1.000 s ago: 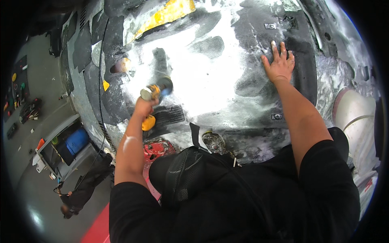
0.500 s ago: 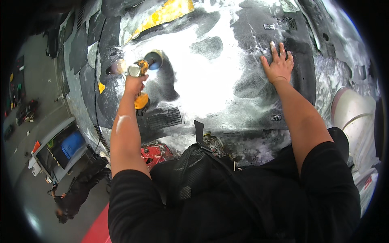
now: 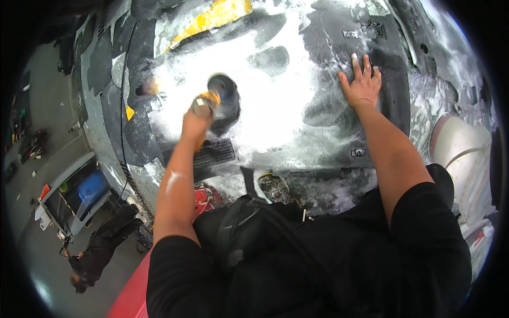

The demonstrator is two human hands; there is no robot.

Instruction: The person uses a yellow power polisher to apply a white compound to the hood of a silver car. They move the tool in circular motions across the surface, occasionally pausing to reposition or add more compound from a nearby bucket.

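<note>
My left hand (image 3: 195,126) is wrapped round the grip of a yellow-and-black cordless drill (image 3: 212,98). A round dark head (image 3: 222,87) at the drill's far end sits over the foamy surface, blurred by motion; its exact kind is hard to make out. White foam or suds (image 3: 265,116) cover much of a dark, fabric-like mat (image 3: 392,95). On the right part of that mat my right hand (image 3: 363,87) lies flat with its fingers spread, holding nothing. Some white foam sticks to its fingertips and to my left forearm.
A yellow patch (image 3: 217,20) shows at the far edge. A dark cable (image 3: 124,95) runs down the left side. At lower left stand a grey cart (image 3: 85,212) with a blue container (image 3: 91,186) and a person in dark clothes (image 3: 106,244). A red object (image 3: 207,199) lies near my waist.
My left hand has moved the drill to the right and slightly nearer, over the dark patch of the mat. My right hand stays in place on the mat.
</note>
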